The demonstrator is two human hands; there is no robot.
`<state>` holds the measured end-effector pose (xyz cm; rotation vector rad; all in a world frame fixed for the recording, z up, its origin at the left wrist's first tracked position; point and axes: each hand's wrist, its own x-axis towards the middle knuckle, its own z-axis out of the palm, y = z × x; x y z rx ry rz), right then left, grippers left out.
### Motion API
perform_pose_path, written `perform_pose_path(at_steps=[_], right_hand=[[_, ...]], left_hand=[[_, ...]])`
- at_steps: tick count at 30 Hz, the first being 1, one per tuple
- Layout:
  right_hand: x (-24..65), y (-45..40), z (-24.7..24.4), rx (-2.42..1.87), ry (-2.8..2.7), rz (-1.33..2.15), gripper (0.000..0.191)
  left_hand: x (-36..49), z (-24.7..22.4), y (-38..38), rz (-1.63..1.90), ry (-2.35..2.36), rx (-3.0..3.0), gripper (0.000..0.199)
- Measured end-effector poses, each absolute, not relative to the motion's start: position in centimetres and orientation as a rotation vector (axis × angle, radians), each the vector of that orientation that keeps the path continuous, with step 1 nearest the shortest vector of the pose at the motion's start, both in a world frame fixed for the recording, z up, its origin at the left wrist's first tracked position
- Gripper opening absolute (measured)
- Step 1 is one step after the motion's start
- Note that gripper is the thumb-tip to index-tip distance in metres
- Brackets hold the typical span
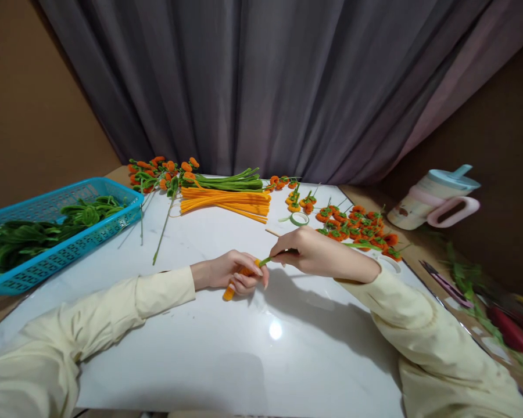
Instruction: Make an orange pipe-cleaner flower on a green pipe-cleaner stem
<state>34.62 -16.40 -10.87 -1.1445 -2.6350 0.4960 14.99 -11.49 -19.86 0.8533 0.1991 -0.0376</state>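
Note:
Near the middle of the white table, my left hand point(235, 271) is closed around an orange fuzzy coil point(229, 293), whose lower end sticks out below the fingers. My right hand point(303, 249) pinches a green fuzzy stem point(265, 261) just to the right of it. One end of the stem meets the orange piece at my left fingertips, and green also shows beyond my right wrist. A thin tan stick point(272, 233) pokes out above my right fingers.
Behind the hands lie orange pipe cleaners point(226, 201) and green ones point(226, 182). Orange flower heads point(361, 225) and a green tape roll point(299, 219) are right of them. A blue basket point(65, 249) holds leaves at left; a cup point(431, 197) stands at right, near pliers point(447, 284).

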Motion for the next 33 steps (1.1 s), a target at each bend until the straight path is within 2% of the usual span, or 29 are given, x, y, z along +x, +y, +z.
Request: perform_pose_path(at_steps=[14, 18, 21, 22, 26, 33], right_hand=[[34.6, -16.6, -10.5, -1.137, -2.631, 0.432, 0.02], [35.1, -16.7, -9.6, -1.195, -2.581, 0.316, 0.02], [35.5, -17.2, -8.6, -1.261, -2.499, 0.247, 0.018], [35.6, -17.4, -8.4, -1.272, -2.47, 0.25, 0.017], [34.7, -18.1, -8.9, -1.286, -2.362, 0.35, 0.015], [31.3, -18.1, -13.5, -1.178, -2.2, 0.629, 0.009]], left_hand=[[15.0, -19.7, -11.7, -0.02, 0.21, 0.803, 0.02], [15.3, -19.5, -11.9, 0.165, 0.224, 0.618, 0.023], [15.6, -18.9, -11.3, 0.395, 0.301, 0.485, 0.011], [15.6, -18.6, -10.9, 0.472, 0.33, 0.464, 0.014], [15.5, -16.7, -9.2, 0.745, 0.387, 0.384, 0.025], [15.2, -14.5, -9.1, 0.762, 0.453, 0.112, 0.032]])
